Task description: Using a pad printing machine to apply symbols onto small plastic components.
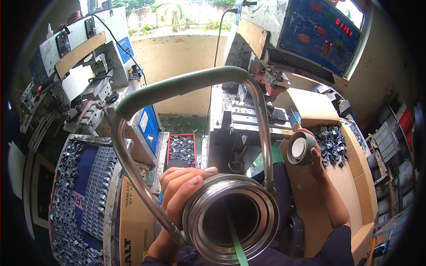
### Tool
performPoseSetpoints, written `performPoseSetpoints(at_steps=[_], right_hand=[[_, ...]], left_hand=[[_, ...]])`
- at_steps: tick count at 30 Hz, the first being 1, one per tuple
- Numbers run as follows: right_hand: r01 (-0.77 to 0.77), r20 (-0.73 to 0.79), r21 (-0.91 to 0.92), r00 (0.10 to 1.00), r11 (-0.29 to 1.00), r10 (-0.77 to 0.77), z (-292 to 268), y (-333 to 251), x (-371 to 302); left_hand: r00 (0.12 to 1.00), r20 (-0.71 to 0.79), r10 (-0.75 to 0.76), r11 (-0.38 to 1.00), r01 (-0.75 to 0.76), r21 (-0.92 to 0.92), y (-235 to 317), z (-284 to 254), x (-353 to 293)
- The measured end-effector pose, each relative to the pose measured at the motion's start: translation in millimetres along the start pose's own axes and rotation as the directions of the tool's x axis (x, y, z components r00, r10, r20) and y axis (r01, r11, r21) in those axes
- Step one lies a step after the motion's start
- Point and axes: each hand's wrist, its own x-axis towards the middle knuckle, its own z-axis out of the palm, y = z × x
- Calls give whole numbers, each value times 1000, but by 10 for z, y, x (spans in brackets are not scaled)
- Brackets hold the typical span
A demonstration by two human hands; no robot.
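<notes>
Close in front of me is a large steel insulated flask [191, 217], its round mouth open and turned up toward the camera. The inside is dark. A bare metal bail handle with a green grip [186, 91] stands up over it. My left hand [181, 185] is wrapped around the flask's left side below the rim. A narrow green strip [237, 244] runs from the mouth to the lower edge; I cannot tell whether it is inside or in front. Off to the right, my right hand [316, 162] grips a round dark-green lid [293, 155] with a white inner disc.
A press machine [242, 119] with a blue control panel [319, 33] stands ahead; another machine [91, 95] is at left. Small dark metal parts fill a bin [66, 199], a red tray [182, 148] and part of an open cardboard box [306, 195]. A closed carton [133, 221] stands nearby.
</notes>
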Motion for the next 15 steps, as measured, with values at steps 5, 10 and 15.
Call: performPoseSetpoints(at_steps=[5,10,15], right_hand=[[1,-3,-5,1000,1000,-1,-40,104,-4],[-6,-12,-15,1000,1000,5,-66,195,-2],[-12,-25,-29,1000,999,11,-85,215,-10]], left_hand=[[1000,-10,-8,1000,8,-23,2,1,-3],[1000,-2,-17,1000,17,-19,1,-10,-1],[1000,-8,-16,1000,15,-25,6,-5,1]])
